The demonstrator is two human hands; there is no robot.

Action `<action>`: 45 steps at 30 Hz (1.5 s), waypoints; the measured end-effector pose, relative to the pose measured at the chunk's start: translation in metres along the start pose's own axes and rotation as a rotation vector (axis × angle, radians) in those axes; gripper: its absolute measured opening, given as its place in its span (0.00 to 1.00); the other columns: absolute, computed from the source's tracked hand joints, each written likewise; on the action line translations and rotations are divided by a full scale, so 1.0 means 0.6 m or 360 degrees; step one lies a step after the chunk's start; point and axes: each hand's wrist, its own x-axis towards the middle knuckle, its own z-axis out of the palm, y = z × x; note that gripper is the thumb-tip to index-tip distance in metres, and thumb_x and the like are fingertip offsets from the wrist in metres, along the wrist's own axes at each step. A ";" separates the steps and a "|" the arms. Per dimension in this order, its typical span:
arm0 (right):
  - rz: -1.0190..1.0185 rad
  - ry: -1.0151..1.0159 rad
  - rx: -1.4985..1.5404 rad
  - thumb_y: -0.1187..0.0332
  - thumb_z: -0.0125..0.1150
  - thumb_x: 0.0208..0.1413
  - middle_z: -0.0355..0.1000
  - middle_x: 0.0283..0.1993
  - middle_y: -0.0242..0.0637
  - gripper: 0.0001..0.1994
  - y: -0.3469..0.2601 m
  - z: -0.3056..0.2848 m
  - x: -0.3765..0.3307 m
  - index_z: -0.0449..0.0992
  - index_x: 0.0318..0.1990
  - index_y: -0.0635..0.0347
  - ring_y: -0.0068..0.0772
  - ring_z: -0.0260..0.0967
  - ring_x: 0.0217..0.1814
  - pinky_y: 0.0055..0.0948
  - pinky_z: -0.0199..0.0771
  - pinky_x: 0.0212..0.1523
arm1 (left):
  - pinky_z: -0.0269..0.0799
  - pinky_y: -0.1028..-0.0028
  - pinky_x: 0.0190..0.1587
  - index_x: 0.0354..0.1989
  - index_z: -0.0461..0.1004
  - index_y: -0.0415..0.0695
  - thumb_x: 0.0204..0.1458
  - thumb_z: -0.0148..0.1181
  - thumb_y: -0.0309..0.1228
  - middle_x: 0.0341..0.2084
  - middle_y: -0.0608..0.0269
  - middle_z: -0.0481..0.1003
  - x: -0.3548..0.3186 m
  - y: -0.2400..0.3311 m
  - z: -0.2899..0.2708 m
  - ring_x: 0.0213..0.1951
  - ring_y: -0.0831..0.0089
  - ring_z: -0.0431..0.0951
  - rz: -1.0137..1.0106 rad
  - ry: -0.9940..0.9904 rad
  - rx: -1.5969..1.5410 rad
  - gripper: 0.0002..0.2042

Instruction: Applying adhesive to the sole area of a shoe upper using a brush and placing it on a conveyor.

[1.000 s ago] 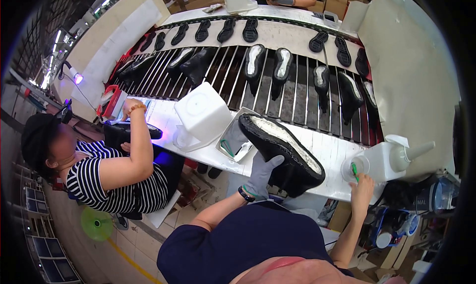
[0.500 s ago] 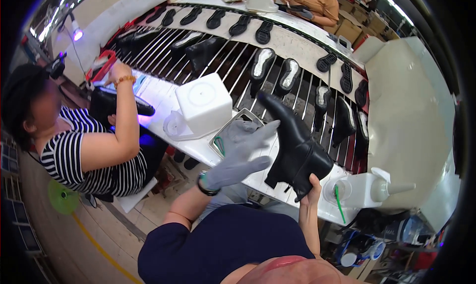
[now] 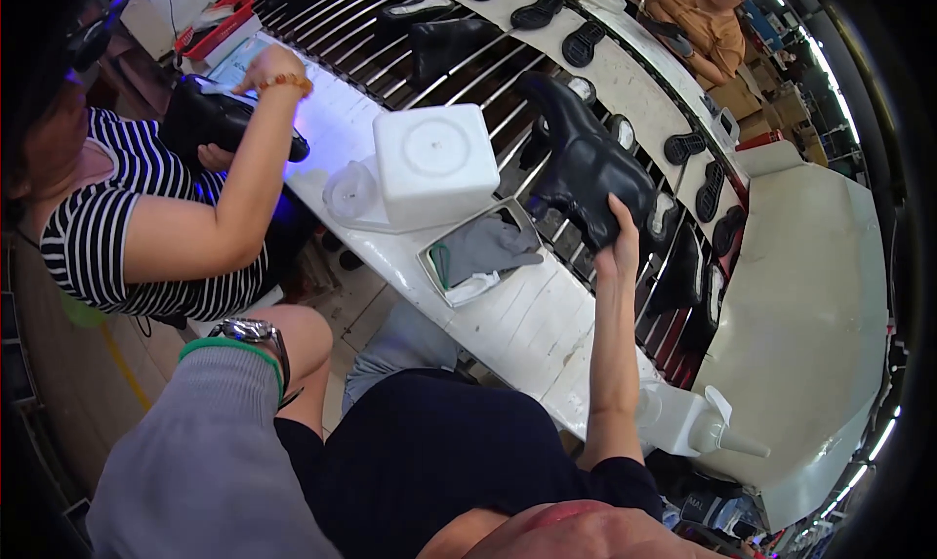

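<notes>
A black ankle boot point(image 3: 597, 168) is gripped by my bare right hand point(image 3: 622, 242), the arm stretched out over the metal rollers. Its narrow end points up and away from me, above several shoes on the rollers. My left hand point(image 3: 210, 452), in a grey knitted glove with a green cuff, is raised close at the lower left. The palm and cuff show below a wristwatch, but its fingers are out of view. Close by on the white bench edge is a small tray point(image 3: 427, 258) holding a grey glove point(image 3: 483, 249).
A white square container point(image 3: 435, 164) stands beside the tray. A white bottle with a spout point(image 3: 698, 424) sits at the bench's right end. At left, a co-worker in stripes point(image 3: 137, 227) works on another black boot point(image 3: 220, 124). Soles point(image 3: 583, 43) line the belt; another person point(image 3: 698, 22) sits beyond it.
The boot has moved up and away from me, over the rollers, in my right hand. My left hand has left the boot and come back toward the lower left. The view has shifted.
</notes>
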 end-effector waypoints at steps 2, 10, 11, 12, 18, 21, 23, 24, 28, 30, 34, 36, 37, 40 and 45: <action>0.0099 -0.0125 0.0035 0.76 0.64 0.51 0.73 0.51 0.45 0.21 0.012 0.038 0.060 0.69 0.54 0.67 0.42 0.74 0.51 0.38 0.76 0.55 | 0.71 0.55 0.41 0.53 0.69 0.31 0.60 0.47 0.52 0.43 0.44 0.73 0.000 0.050 0.013 0.39 0.62 0.75 -0.0139 -0.0239 -0.0137 0.31; -0.0205 0.0054 0.0058 0.78 0.66 0.46 0.77 0.41 0.42 0.17 0.132 0.180 0.324 0.73 0.45 0.71 0.37 0.77 0.40 0.34 0.78 0.45 | 0.64 0.71 0.26 0.40 0.74 0.27 0.56 0.48 0.58 0.18 0.51 0.77 -0.236 -0.036 0.028 0.21 0.65 0.75 -0.0517 0.0763 -0.0678 0.35; -0.0442 0.0186 -0.0078 0.78 0.67 0.45 0.77 0.41 0.42 0.17 0.153 0.183 0.368 0.74 0.45 0.71 0.36 0.76 0.41 0.34 0.76 0.46 | 0.64 0.73 0.26 0.40 0.74 0.27 0.56 0.48 0.57 0.17 0.53 0.76 -0.257 -0.046 0.066 0.20 0.67 0.74 -0.0737 0.1166 -0.0537 0.34; -0.0663 0.0329 -0.0231 0.78 0.67 0.44 0.76 0.41 0.41 0.18 0.181 0.181 0.403 0.74 0.45 0.71 0.35 0.75 0.42 0.33 0.75 0.47 | 0.63 0.75 0.27 0.39 0.73 0.27 0.57 0.48 0.57 0.15 0.54 0.75 -0.274 -0.055 0.087 0.19 0.70 0.73 -0.0946 0.1573 -0.0374 0.34; -0.0514 0.0450 -0.1128 0.70 0.69 0.39 0.69 0.53 0.57 0.43 0.331 0.222 0.431 0.53 0.65 0.65 0.53 0.68 0.57 0.37 0.64 0.58 | 0.59 0.74 0.24 0.40 0.73 0.34 0.58 0.46 0.54 0.16 0.59 0.76 -0.249 -0.082 0.068 0.17 0.71 0.68 -0.0709 0.1841 -0.0382 0.29; -0.0258 0.0331 -0.1352 0.72 0.71 0.40 0.66 0.58 0.59 0.46 0.353 0.191 0.460 0.49 0.65 0.76 0.53 0.66 0.60 0.35 0.64 0.60 | 0.62 0.75 0.32 0.41 0.72 0.28 0.57 0.49 0.55 0.18 0.51 0.77 -0.260 -0.094 0.047 0.18 0.69 0.73 -0.0757 0.1747 -0.0557 0.32; -0.0173 0.0184 -0.1576 0.74 0.70 0.41 0.64 0.60 0.59 0.43 0.341 0.188 0.454 0.51 0.64 0.76 0.52 0.66 0.61 0.34 0.64 0.61 | 0.62 0.75 0.32 0.41 0.72 0.28 0.57 0.49 0.55 0.18 0.51 0.77 -0.255 -0.095 0.046 0.19 0.69 0.73 -0.0805 0.1716 -0.0589 0.33; 0.0005 -0.0031 -0.1453 0.75 0.70 0.42 0.64 0.61 0.57 0.41 0.321 0.177 0.457 0.53 0.63 0.74 0.50 0.65 0.61 0.34 0.64 0.61 | 0.64 0.74 0.33 0.42 0.71 0.27 0.57 0.49 0.56 0.19 0.50 0.77 -0.251 -0.092 0.043 0.19 0.69 0.73 -0.0844 0.1717 -0.0564 0.33; 0.0050 -0.0158 -0.1116 0.73 0.69 0.47 0.51 0.71 0.54 0.45 0.210 0.216 0.336 0.47 0.71 0.63 0.44 0.53 0.71 0.36 0.55 0.66 | 0.69 0.65 0.39 0.49 0.68 0.26 0.55 0.49 0.59 0.24 0.45 0.77 -0.259 -0.096 0.032 0.24 0.63 0.76 -0.0859 0.1643 -0.0616 0.38; 0.0092 -0.0573 -0.0723 0.67 0.67 0.51 0.42 0.75 0.51 0.46 0.136 0.205 0.273 0.41 0.72 0.61 0.43 0.41 0.76 0.45 0.49 0.69 | 0.69 0.61 0.46 0.55 0.66 0.27 0.53 0.50 0.61 0.35 0.36 0.76 -0.226 -0.119 0.002 0.39 0.55 0.77 -0.0592 0.1182 -0.0587 0.41; -0.0127 -0.1504 -0.0024 0.54 0.62 0.56 0.40 0.73 0.61 0.45 -0.053 0.076 0.089 0.39 0.72 0.59 0.60 0.44 0.74 0.65 0.51 0.65 | 0.56 0.54 0.64 0.64 0.60 0.36 0.51 0.60 0.53 0.62 0.42 0.60 -0.188 -0.119 -0.025 0.64 0.51 0.60 -0.1338 0.1008 -0.0127 0.39; -0.0434 -0.2141 0.0655 0.57 0.65 0.55 0.39 0.73 0.60 0.46 -0.076 -0.055 0.086 0.39 0.73 0.56 0.64 0.41 0.74 0.69 0.48 0.65 | 0.54 0.55 0.65 0.65 0.60 0.39 0.50 0.62 0.50 0.63 0.46 0.59 -0.175 -0.132 -0.026 0.65 0.50 0.58 -0.1601 0.0945 0.0139 0.38; -0.0421 -0.1641 0.0756 0.57 0.61 0.58 0.42 0.73 0.59 0.44 -0.077 -0.085 0.070 0.38 0.73 0.57 0.59 0.42 0.75 0.64 0.50 0.67 | 0.53 0.55 0.66 0.66 0.59 0.42 0.50 0.63 0.47 0.65 0.50 0.57 -0.174 -0.137 -0.023 0.66 0.49 0.56 -0.1870 0.0926 0.0438 0.37; -0.0432 0.0603 0.0673 0.62 0.55 0.62 0.59 0.68 0.43 0.24 -0.059 -0.246 0.145 0.61 0.62 0.61 0.38 0.60 0.65 0.40 0.68 0.59 | 0.48 0.56 0.67 0.64 0.61 0.42 0.51 0.61 0.47 0.63 0.48 0.60 -0.168 -0.172 -0.013 0.66 0.50 0.57 -0.2103 0.0563 0.1104 0.34; -0.0141 0.0886 0.0061 0.59 0.66 0.51 0.61 0.64 0.41 0.34 0.039 -0.200 0.217 0.60 0.64 0.54 0.39 0.63 0.59 0.37 0.64 0.54 | 0.50 0.54 0.66 0.64 0.62 0.45 0.52 0.60 0.47 0.62 0.44 0.58 -0.200 -0.208 0.015 0.65 0.46 0.55 -0.2237 0.0562 0.2022 0.32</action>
